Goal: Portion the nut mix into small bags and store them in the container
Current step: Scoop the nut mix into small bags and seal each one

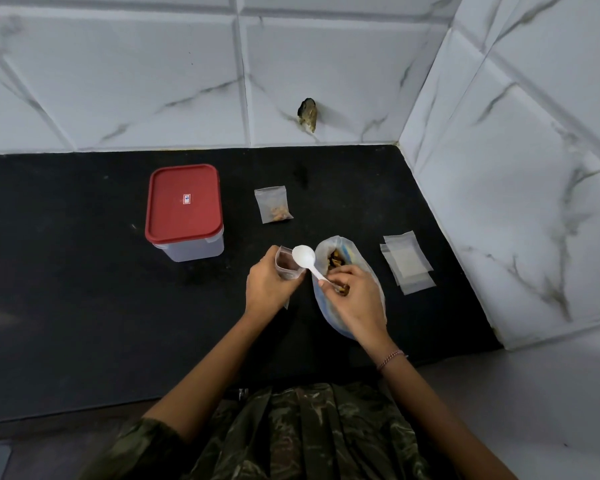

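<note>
My left hand (pixel 268 288) grips a small clear bag (pixel 286 263) with its mouth open upward. My right hand (pixel 355 299) pinches the handle of a white plastic spoon (pixel 305 258), whose bowl hovers over that bag's mouth and looks empty. Under my right hand lies the big plastic bag of nut mix (pixel 338 251), open, with brown nuts showing inside. A filled small bag (pixel 273 204) lies flat farther back. The clear container (pixel 185 213) with its red lid on stands to the left.
A stack of empty small bags (pixel 409 261) lies to the right of the nut mix, near the tiled side wall (pixel 520 202). The black counter (pixel 84 289) ends at the tiled back wall. Something dark sticks out of the back wall (pixel 308 114).
</note>
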The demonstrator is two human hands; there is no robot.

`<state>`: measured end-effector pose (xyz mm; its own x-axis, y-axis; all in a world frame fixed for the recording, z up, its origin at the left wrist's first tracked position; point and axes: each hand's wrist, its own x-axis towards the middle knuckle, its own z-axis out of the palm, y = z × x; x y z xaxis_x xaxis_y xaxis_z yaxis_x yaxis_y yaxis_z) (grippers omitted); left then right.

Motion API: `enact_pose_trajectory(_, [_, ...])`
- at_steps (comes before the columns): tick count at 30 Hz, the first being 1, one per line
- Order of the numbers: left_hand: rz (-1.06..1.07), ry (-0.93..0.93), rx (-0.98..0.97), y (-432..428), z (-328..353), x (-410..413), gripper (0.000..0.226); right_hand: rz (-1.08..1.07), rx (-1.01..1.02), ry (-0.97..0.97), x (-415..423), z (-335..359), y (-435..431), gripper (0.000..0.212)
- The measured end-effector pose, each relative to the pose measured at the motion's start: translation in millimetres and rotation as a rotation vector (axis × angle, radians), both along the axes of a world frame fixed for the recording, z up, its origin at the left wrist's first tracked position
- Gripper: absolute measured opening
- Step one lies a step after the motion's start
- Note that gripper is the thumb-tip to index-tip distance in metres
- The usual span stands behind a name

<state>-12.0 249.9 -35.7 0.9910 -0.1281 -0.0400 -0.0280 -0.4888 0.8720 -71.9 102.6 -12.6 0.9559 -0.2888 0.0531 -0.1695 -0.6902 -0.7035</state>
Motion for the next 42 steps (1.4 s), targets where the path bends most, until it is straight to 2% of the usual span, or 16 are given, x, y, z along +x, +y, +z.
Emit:
enact_pose_trajectory(3, [0.056,-0.024,0.036,6,-2,-3,0.029,-0.034,-0.044,0.053,-1,-4,2,0.022])
enact_pose_trajectory(8, [0.093,-0.035,0.015,14,-4,-7,0.029,0.169,-0.218,0.215,-7,-20,19,0.021])
enact_pose_trajectory(10, [0.105,-0.035,0.003,15,-3,-8,0.029,0.234,-0.278,0.264,-6,-25,26,0.027])
enact_pose_trajectory(15, [0.106,-0.034,-0.013,19,-5,-10,0.035,0.284,-0.354,0.279,-4,-34,33,0.037])
enact_pose_trajectory(19, [0.102,-0.004,-0.032,19,-3,-11,0.037,0.301,-0.363,0.262,-4,-41,35,0.036])
enact_pose_trajectory(24, [0.097,0.004,-0.037,17,-2,-13,0.039,0.423,-0.605,0.287,-5,-44,36,0.027])
enact_pose_trajectory(28, [0.094,-0.001,-0.040,15,-1,-14,0.041,0.437,-0.659,0.334,-2,-39,35,0.029])
enact_pose_trajectory(30, [0.098,0.002,-0.051,14,1,-15,0.043,0.373,-0.604,0.286,-2,-29,33,0.028])
enact_pose_trajectory(33, [0.129,0.011,-0.074,14,3,-15,0.046,0.187,-0.315,-0.014,-6,-5,29,0.027])
enact_pose_trajectory(35, [0.135,0.005,-0.070,14,4,-16,0.048,0.168,-0.121,-0.222,-8,10,31,0.025])
enact_pose_trajectory(36, [0.129,0.001,-0.072,13,5,-17,0.048,0.196,-0.086,-0.287,-8,14,32,0.024])
enact_pose_trajectory(38, [0.114,-0.003,-0.079,12,6,-19,0.044,0.278,-0.102,-0.323,-7,19,37,0.022])
enact_pose_trajectory(42, [0.125,-0.021,-0.035,9,8,-21,0.036,0.339,-0.277,-0.280,-3,16,41,0.020])
